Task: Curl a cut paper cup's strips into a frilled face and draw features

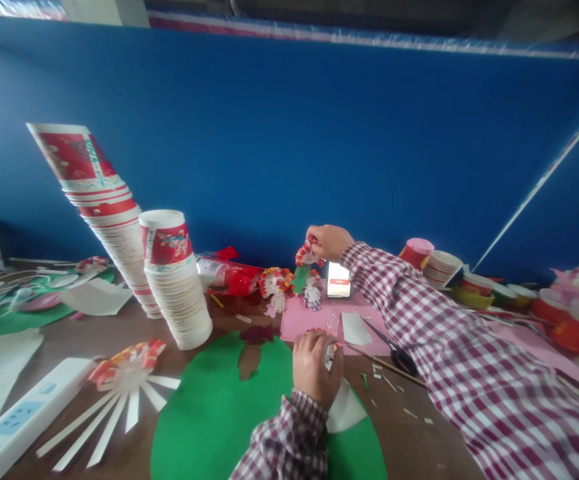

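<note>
Well left of the left hand (317,367) lies a long white power strip with pale-blue socket panels (15,415). Farther forward on that side stand two tall stacks of red-and-white paper cups (180,300). A flat blue partition (269,133) rises beyond the right hand (330,242).

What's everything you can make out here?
Cup stacks: two, red and white, left.
Power strip: one, white, lower left.
Cut paper piece: one, white and red, lower left.
Green paper: multiple, green, front, left.
Pink paper: several, pink, scattered.
Package: one, mostly red, centre.
Lit screen: one, white, centre.
Paper figures: several, multicoloured, centre.
Scissors: one, black, right of centre.
Stick: one, brown, beside scissors.
Other cups: several, multicoloured, right.
Table: one, brown, underneath.
Partition: one, blue, behind.
Left hand: one, checked sleeve, front.
Right hand: one, checked sleeve, centre.
</note>
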`<state>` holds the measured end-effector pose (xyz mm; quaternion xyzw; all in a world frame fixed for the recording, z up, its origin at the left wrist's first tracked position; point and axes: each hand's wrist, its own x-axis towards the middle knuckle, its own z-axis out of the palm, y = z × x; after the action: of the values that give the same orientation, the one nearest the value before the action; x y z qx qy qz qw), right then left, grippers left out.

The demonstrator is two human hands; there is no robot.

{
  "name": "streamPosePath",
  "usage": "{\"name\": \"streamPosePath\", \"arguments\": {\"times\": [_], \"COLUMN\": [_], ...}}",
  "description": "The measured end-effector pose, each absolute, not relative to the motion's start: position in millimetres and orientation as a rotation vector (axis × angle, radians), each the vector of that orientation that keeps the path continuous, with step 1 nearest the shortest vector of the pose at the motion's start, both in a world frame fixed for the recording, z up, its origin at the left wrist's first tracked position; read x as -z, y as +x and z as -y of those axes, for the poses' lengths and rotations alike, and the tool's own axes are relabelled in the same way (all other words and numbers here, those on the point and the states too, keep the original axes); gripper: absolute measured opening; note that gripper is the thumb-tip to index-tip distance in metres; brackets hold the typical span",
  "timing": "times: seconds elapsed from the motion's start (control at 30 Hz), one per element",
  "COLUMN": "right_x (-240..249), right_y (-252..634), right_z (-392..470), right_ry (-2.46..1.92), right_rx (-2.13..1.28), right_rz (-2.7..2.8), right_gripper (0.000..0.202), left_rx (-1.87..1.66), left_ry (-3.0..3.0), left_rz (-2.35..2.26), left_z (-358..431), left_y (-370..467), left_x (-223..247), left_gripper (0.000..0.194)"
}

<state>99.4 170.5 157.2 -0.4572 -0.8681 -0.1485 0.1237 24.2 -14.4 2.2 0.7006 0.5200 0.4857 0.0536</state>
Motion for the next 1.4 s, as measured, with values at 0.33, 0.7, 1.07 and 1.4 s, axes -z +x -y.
{"name": "streamPosePath", "arguments": {"times": [0.33, 0.7, 1.07, 1.4], "right_x": [-160, -162, -161, -161], "right_y": [98, 93, 90, 87], "right_z": [-169, -166, -165, -163], "right_ry": [-1.322, -1.327, -1.329, -1.307], "right_rx": [0.435, 0.438, 0.445, 0.436], "right_rz": [2.542, 2.545, 2.561, 2.565], "right_gripper": [0.019, 0.018, 0.017, 0.017], "left_rx": [-1.456, -1.463, -1.441, -1.42], "left_ry": [2.14, 2.141, 2.131, 2.125], "left_rz": [-1.61, -1.606, -1.564, -1.568], "left_z": [14, 14, 12, 12], "left_y": [24, 25, 23, 24], "left_x": [-1, 1, 4, 5], "left_gripper": [0.01, 0.011, 0.012, 0.013]}}
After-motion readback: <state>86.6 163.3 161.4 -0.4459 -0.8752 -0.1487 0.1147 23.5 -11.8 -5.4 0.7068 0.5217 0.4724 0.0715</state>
